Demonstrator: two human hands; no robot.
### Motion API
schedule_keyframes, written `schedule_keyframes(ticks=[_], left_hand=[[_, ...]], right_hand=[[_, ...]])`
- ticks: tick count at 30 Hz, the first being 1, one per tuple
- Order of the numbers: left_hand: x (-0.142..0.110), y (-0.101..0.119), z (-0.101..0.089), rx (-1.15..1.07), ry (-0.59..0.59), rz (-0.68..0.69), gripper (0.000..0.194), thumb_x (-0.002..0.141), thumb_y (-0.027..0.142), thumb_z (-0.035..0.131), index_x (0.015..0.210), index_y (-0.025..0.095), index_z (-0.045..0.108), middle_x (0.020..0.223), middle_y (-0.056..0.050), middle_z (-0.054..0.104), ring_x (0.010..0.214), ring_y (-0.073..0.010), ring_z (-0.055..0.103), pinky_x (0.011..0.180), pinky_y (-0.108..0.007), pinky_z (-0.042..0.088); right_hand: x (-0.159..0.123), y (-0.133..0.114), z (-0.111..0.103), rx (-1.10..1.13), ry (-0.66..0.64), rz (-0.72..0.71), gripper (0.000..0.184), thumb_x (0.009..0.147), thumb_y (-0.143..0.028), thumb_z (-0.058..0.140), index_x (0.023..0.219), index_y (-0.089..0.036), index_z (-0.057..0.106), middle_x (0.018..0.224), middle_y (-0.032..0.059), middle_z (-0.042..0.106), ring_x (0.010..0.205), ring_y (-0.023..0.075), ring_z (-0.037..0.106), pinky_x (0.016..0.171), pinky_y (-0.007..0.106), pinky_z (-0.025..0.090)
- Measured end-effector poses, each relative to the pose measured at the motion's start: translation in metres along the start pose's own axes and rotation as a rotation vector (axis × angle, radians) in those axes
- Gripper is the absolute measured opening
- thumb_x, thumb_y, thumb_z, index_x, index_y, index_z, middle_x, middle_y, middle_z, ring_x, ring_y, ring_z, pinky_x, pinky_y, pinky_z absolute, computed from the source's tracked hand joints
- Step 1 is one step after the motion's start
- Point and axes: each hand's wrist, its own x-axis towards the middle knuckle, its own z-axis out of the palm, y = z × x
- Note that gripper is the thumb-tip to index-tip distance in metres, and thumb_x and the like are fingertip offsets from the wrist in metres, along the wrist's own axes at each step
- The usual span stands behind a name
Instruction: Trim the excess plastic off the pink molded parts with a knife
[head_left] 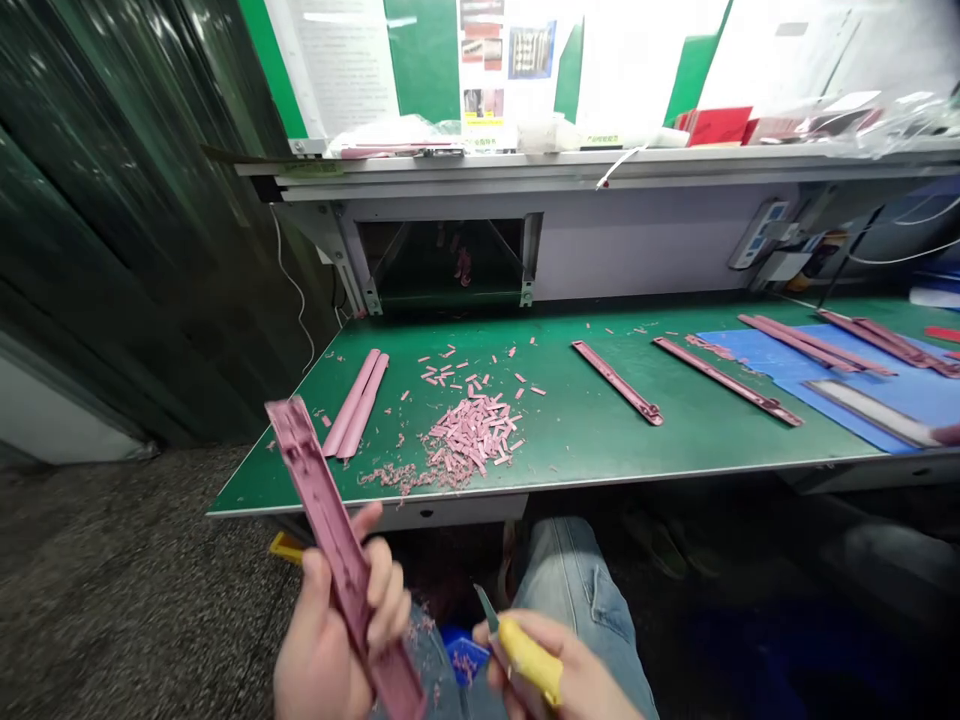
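My left hand is closed around a long pink plastic strip, which tilts up and to the left in front of the bench edge. My right hand grips a yellow-handled knife with its short blade pointing up towards the strip. Both hands are low, above my lap in blue jeans. A heap of pink plastic trimmings lies on the green bench top just beyond the hands.
Two pink strips lie side by side at the bench's left. More strips lie across the middle and on a blue mat at the right. A shelf with papers runs along the back. Dark green curtain hangs left.
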Motion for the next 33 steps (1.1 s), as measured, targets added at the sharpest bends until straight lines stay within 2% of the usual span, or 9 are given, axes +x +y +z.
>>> schedule_keyframes(ticks=[2, 5, 8, 12, 16, 22, 27, 30, 33], left_hand=[[0.018, 0.014, 0.027, 0.144, -0.1, 0.285, 0.051, 0.085, 0.057, 0.052, 0.121, 0.022, 0.059, 0.06, 0.003, 0.046, 0.044, -0.0089, 0.037, 0.043, -0.023, 0.033], [0.034, 0.02, 0.063, 0.309, -0.199, 0.539, 0.054, 0.083, 0.062, 0.053, 0.117, 0.021, 0.06, 0.063, 0.003, 0.05, 0.045, -0.0093, 0.038, 0.046, -0.026, 0.034], [0.035, 0.009, 0.088, 0.428, -0.255, 0.665, 0.054, 0.082, 0.063, 0.054, 0.117, 0.022, 0.061, 0.064, 0.003, 0.053, 0.046, -0.0103, 0.04, 0.048, -0.028, 0.036], [0.032, -0.017, 0.11, 0.523, -0.276, 0.736, 0.054, 0.079, 0.062, 0.058, 0.117, 0.024, 0.063, 0.063, 0.003, 0.055, 0.048, -0.0111, 0.041, 0.051, -0.029, 0.039], [0.031, -0.043, 0.135, 0.558, -0.305, 0.738, 0.05, 0.076, 0.057, 0.066, 0.114, 0.025, 0.067, 0.059, 0.002, 0.053, 0.05, -0.0122, 0.041, 0.048, -0.028, 0.036], [0.033, -0.069, 0.176, 0.607, -0.326, 0.599, 0.052, 0.071, 0.064, 0.066, 0.11, 0.03, 0.07, 0.057, 0.003, 0.05, 0.052, -0.0124, 0.042, 0.051, -0.028, 0.038], [0.048, -0.065, 0.204, 0.462, -0.334, 0.561, 0.051, 0.077, 0.067, 0.057, 0.113, 0.032, 0.066, 0.053, 0.004, 0.048, 0.045, -0.0113, 0.034, 0.048, -0.029, 0.034], [0.059, -0.061, 0.217, 0.346, -0.268, 0.496, 0.049, 0.084, 0.064, 0.049, 0.116, 0.03, 0.063, 0.057, 0.004, 0.043, 0.044, -0.0097, 0.03, 0.046, -0.027, 0.034], [0.074, -0.059, 0.217, 0.431, -0.188, 0.522, 0.048, 0.093, 0.06, 0.031, 0.115, 0.029, 0.062, 0.062, 0.004, 0.038, 0.047, -0.0083, 0.034, 0.046, -0.023, 0.038]], right_hand=[[0.005, -0.032, -0.004, -0.334, 0.009, -0.254, 0.042, 0.085, -0.055, 0.058, 0.103, -0.019, 0.072, 0.084, 0.0061, 0.067, 0.07, 0.0148, 0.057, 0.065, 0.027, 0.044], [0.016, -0.072, -0.011, -0.835, 0.091, -0.574, 0.028, 0.088, -0.039, 0.058, 0.11, -0.026, 0.071, 0.095, 0.0061, 0.068, 0.083, 0.017, 0.059, 0.075, 0.028, 0.043], [0.017, -0.09, -0.023, -1.118, 0.137, -0.63, 0.023, 0.09, -0.035, 0.055, 0.104, -0.027, 0.072, 0.088, 0.0043, 0.068, 0.078, 0.0161, 0.059, 0.072, 0.026, 0.04], [0.009, -0.097, -0.047, -1.235, 0.152, -0.621, 0.023, 0.091, -0.037, 0.053, 0.093, -0.026, 0.073, 0.082, 0.0031, 0.066, 0.075, 0.0155, 0.058, 0.066, 0.025, 0.037], [0.002, -0.101, -0.078, -1.254, 0.21, -0.624, 0.021, 0.09, -0.035, 0.053, 0.091, -0.026, 0.072, 0.08, 0.0021, 0.065, 0.073, 0.015, 0.056, 0.064, 0.025, 0.033], [0.0, -0.113, -0.125, -1.193, 0.346, -0.668, 0.011, 0.08, -0.028, 0.061, 0.086, -0.027, 0.071, 0.08, 0.0009, 0.065, 0.069, 0.0161, 0.053, 0.061, 0.028, 0.029], [-0.001, -0.118, -0.163, -0.648, 0.266, -0.684, 0.02, 0.094, -0.03, 0.05, 0.1, -0.022, 0.067, 0.08, 0.0011, 0.064, 0.071, 0.0136, 0.055, 0.064, 0.025, 0.039], [-0.002, -0.115, -0.162, -0.317, 0.216, -0.611, 0.027, 0.092, -0.039, 0.056, 0.11, -0.02, 0.06, 0.083, 0.0009, 0.062, 0.066, 0.011, 0.054, 0.059, 0.021, 0.042], [-0.003, -0.111, -0.142, -0.307, 0.13, -0.735, 0.049, 0.075, -0.036, 0.076, 0.118, -0.022, 0.057, 0.102, 0.0039, 0.064, 0.08, 0.0137, 0.06, 0.073, 0.024, 0.048]])
